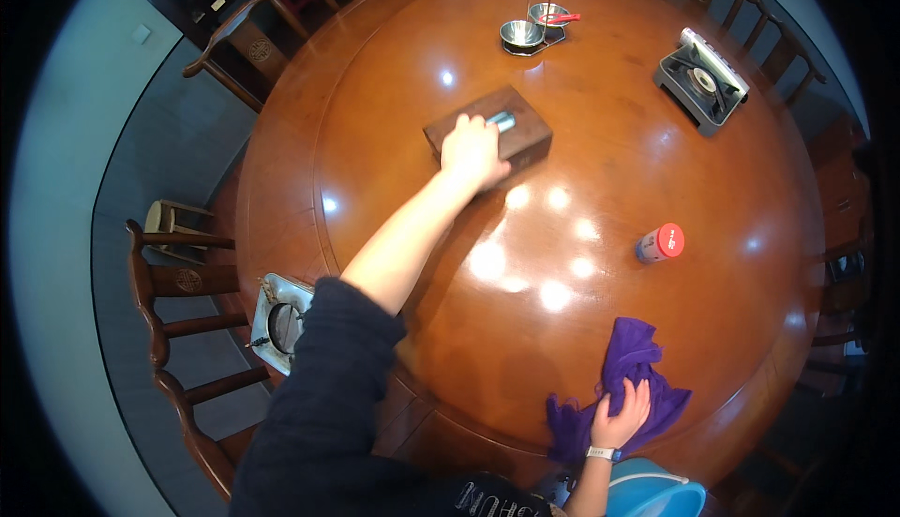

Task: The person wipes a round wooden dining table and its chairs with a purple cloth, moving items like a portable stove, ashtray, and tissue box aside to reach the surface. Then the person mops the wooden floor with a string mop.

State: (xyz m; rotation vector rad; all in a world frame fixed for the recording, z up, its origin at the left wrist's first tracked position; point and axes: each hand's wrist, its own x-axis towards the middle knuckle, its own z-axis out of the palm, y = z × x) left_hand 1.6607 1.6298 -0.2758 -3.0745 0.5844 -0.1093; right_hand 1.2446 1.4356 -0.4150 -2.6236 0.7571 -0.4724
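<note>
My left hand (472, 153) grips the near left part of a dark brown tissue box (524, 139), with fingers over the top and thumb at the near side. A pale blue tissue packet or tissue (501, 121) shows in the opening on top. At the lower right, a bunched purple cloth (636, 348) lies on the round wooden table (422, 236). My right hand (622, 413), wearing a white band at the wrist, presses on this cloth with fingers extended over it and holds it against the tabletop. The cloth under the palm is hidden.
A red-lidded canister (661, 243) stands right of centre. Farther off are a portable gas stove (703, 82) and a metal stand with bowls (522, 35). Another stove (283, 327) sits left, partly behind my sleeve. A blue bucket (650, 492) is below the near edge. Wooden chairs (186, 279) ring the table.
</note>
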